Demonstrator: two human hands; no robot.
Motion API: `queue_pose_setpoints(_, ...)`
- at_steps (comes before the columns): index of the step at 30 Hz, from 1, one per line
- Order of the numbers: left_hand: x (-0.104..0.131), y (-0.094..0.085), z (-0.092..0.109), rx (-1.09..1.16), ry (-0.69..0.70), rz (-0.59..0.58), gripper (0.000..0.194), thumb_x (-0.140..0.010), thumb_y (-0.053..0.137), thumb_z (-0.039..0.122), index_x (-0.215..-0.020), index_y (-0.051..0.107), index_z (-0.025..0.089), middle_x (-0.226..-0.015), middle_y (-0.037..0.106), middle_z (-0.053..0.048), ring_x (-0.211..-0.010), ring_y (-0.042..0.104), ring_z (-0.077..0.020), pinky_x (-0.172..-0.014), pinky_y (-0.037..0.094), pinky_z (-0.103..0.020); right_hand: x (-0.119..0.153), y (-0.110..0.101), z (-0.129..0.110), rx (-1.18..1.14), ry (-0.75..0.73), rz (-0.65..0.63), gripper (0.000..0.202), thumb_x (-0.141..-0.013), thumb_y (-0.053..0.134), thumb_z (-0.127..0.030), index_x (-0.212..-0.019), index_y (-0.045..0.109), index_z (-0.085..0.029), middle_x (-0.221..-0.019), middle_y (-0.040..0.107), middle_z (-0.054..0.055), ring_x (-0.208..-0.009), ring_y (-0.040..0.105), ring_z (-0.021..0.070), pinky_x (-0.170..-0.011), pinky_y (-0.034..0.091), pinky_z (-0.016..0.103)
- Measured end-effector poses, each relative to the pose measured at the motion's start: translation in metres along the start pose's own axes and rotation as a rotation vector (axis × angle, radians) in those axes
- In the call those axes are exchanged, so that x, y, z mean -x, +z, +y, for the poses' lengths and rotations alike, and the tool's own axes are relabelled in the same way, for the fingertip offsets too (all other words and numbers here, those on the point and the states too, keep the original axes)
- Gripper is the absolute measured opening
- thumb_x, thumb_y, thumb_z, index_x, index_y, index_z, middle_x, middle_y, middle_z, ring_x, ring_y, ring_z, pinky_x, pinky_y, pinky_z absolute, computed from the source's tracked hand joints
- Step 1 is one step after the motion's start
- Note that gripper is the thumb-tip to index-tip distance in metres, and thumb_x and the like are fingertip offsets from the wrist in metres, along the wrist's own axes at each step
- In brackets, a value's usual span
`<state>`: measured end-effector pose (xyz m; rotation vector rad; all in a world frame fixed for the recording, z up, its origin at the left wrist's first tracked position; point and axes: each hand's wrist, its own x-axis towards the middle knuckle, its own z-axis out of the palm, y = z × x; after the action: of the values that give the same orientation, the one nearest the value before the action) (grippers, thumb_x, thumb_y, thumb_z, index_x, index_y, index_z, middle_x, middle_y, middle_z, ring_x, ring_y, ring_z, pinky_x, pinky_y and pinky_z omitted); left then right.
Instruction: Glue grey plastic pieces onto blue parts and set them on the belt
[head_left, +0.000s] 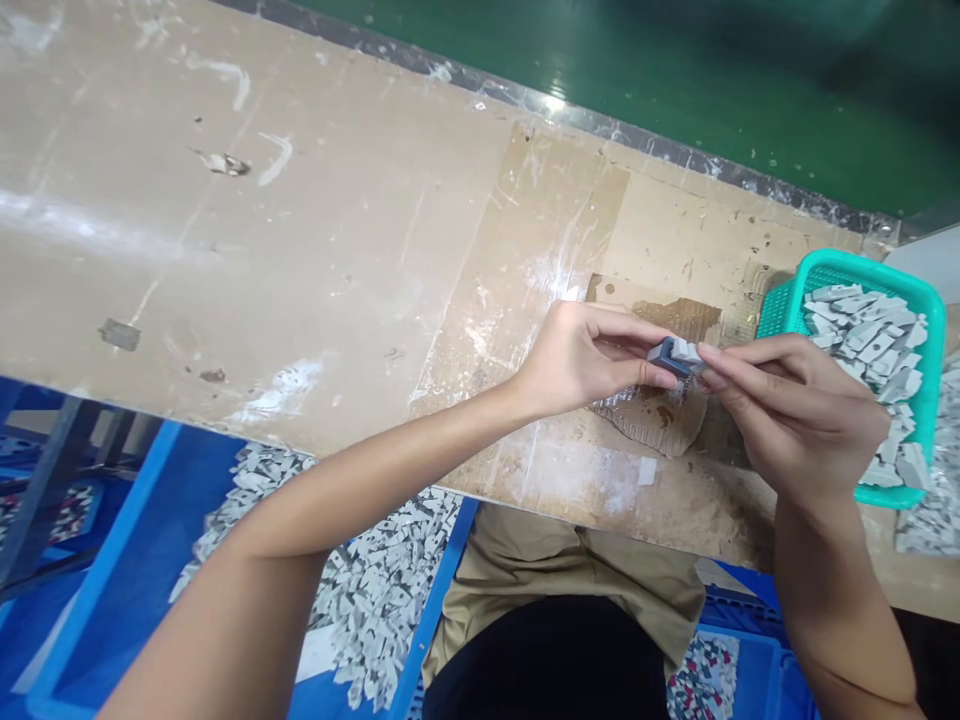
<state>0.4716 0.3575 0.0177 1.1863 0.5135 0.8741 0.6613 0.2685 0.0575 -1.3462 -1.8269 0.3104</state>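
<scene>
Above a worn piece of cardboard [679, 435], my two hands meet over small plastic parts. My left hand [577, 350] pinches a dark blue-grey part [670, 357] between thumb and fingers. In the fingertips of my right hand [802, 400] is a light grey piece [685, 350], set against the dark part. I cannot tell whether the two are joined. Just right of my right hand stands a green plastic basket [806, 270] filled with similar light grey pieces [862, 330].
The long table [337, 250] has stains and tape marks. Below its near edge, a blue bin [135, 530] holds many grey pieces [382, 590]. Another blue bin [757, 660] with mixed coloured pieces is at lower right. A clear bag [934, 500] lies beyond the basket.
</scene>
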Motion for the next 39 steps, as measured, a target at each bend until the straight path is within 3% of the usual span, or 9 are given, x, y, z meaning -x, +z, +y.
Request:
queue_pose_setpoints(5,0.006,0.007,-0.004,0.039,0.035,0.084,0.022,-0.068,0.088,0.008,-0.087,0.081,0.015,-0.088,0.076,-0.006,-0.077,0.075,-0.0179,-0.075,0.068,-0.026,0.0,-0.001,0.0,-0.058,0.031,-0.047,0.055,-0.09,0.072,-0.004,-0.129,0.069,-0.044,-0.1,0.069,0.002,-0.079,0.064,0.0157,-0.059,0.052,0.028)
queue_pose_setpoints(13,0.013,0.013,-0.01,-0.037,0.174,0.155,0.024,-0.07,0.092,0.02,-0.09,0.08,0.017,-0.087,0.074,-0.005,-0.074,0.073,-0.0155,-0.071,0.066,-0.024,-0.002,-0.001,-0.002,-0.06,0.017,-0.063,0.058,-0.09,0.071,-0.003,-0.132,0.067,-0.044,-0.102,0.068,0.003,-0.081,0.065,0.0162,-0.062,0.053,0.029)
queue_pose_setpoints(20,0.011,0.008,-0.007,-0.121,0.252,0.168,0.021,-0.072,0.084,0.009,-0.091,0.08,0.017,-0.086,0.075,-0.004,-0.07,0.071,-0.0127,-0.062,0.062,-0.019,0.001,0.002,-0.003,-0.058,-0.034,-0.131,0.068,-0.09,0.068,0.002,-0.141,0.061,-0.042,-0.103,0.065,0.002,-0.086,0.064,0.0148,-0.065,0.055,0.026)
queue_pose_setpoints(23,0.011,0.006,-0.004,-0.238,0.311,0.172,0.025,-0.074,0.079,0.005,-0.094,0.081,0.02,-0.084,0.074,-0.003,-0.064,0.069,-0.0118,-0.057,0.061,-0.02,0.003,0.005,-0.007,0.015,-0.11,-0.12,0.059,-0.092,0.063,0.004,-0.138,0.064,-0.032,-0.105,0.064,0.004,-0.091,0.065,0.0155,-0.071,0.057,0.026)
queue_pose_setpoints(26,0.012,0.004,-0.001,-0.333,0.365,0.158,0.028,-0.077,0.073,0.005,-0.098,0.08,0.022,-0.081,0.073,-0.002,-0.061,0.067,-0.0121,-0.054,0.06,-0.022,0.006,0.01,-0.011,0.158,-0.213,-0.033,0.036,-0.092,0.063,0.005,-0.12,0.071,-0.017,-0.101,0.066,0.007,-0.092,0.067,0.0154,-0.077,0.059,0.025)
queue_pose_setpoints(29,0.012,0.002,0.0,-0.427,0.443,0.153,0.032,-0.079,0.07,0.003,-0.101,0.08,0.024,-0.086,0.074,-0.003,-0.069,0.07,-0.014,-0.058,0.061,-0.024,0.011,0.015,-0.013,0.287,-0.28,0.048,0.025,-0.093,0.067,0.0,-0.115,0.071,-0.012,-0.101,0.068,0.008,-0.088,0.067,0.015,-0.075,0.058,0.025)
queue_pose_setpoints(35,0.009,-0.001,-0.003,-0.416,0.479,0.092,0.032,-0.084,0.076,0.006,-0.109,0.078,0.026,-0.096,0.076,-0.004,-0.084,0.072,-0.0143,-0.072,0.061,-0.025,0.015,0.014,-0.01,0.312,-0.291,0.07,0.035,-0.091,0.068,0.003,-0.12,0.07,-0.016,-0.106,0.07,0.007,-0.093,0.069,0.0159,-0.079,0.057,0.027)
queue_pose_setpoints(37,0.007,0.0,-0.002,-0.331,0.444,0.07,0.041,-0.083,0.08,0.009,-0.12,0.075,0.028,-0.098,0.074,-0.003,-0.086,0.071,-0.0136,-0.076,0.06,-0.023,0.013,0.008,-0.008,0.308,-0.265,0.063,0.035,-0.092,0.068,0.0,-0.123,0.07,-0.016,-0.112,0.07,0.009,-0.093,0.069,0.0166,-0.08,0.057,0.028)
queue_pose_setpoints(39,0.005,0.0,0.001,-0.133,0.319,0.065,0.047,-0.084,0.082,0.017,-0.128,0.071,0.031,-0.098,0.071,-0.002,-0.086,0.069,-0.0136,-0.077,0.061,-0.024,0.01,-0.003,-0.004,0.318,-0.239,0.134,0.042,-0.092,0.07,-0.002,-0.13,0.068,-0.019,-0.117,0.07,0.009,-0.093,0.07,0.0171,-0.082,0.058,0.028)
